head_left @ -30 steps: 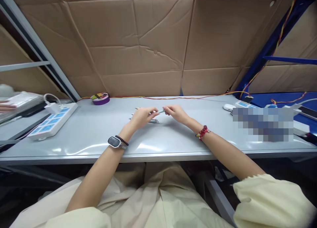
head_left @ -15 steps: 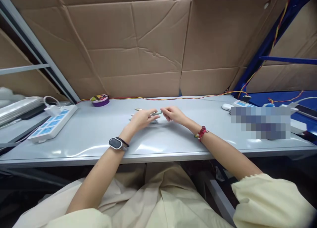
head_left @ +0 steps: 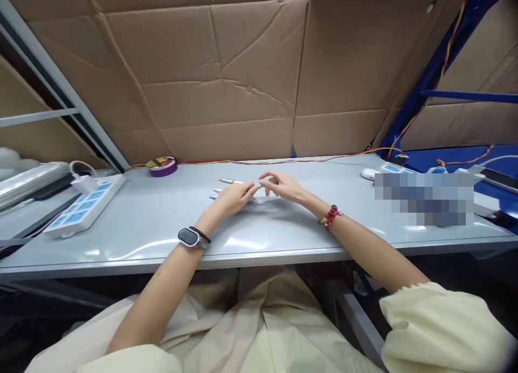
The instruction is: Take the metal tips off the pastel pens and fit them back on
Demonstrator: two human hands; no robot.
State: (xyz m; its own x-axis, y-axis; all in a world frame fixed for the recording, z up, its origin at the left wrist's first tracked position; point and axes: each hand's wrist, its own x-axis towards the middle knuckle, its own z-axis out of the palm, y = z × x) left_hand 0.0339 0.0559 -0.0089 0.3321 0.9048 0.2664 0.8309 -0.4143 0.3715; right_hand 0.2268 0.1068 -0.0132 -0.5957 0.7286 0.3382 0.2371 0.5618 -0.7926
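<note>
My left hand (head_left: pixel 234 198) is closed around a slim pale-green pen (head_left: pixel 260 186), and only a short end of it shows past the fingertips. My right hand (head_left: pixel 286 187) is right beside that end, its index finger lifted and its fingers apart; whether one of them touches the pen, I cannot tell. A gold-and-silver pen (head_left: pixel 229 181) lies on the table behind my left hand. Several more pens (head_left: pixel 212 197) are partly covered by that hand, with their ends poking out on either side.
A roll of purple tape (head_left: pixel 162 169) rests at the back left of the grey table (head_left: pixel 307 232). A white power strip (head_left: pixel 87 207) lies at the left. Another white strip (head_left: pixel 392 169), a white mouse (head_left: pixel 368 174) and a blurred-out patch are at the right. Thin wires run along the cardboard wall.
My right fingers have come apart from their pinch on the pen's end, the index finger rising. My left fingers have closed further over the pen, so less of it shows.
</note>
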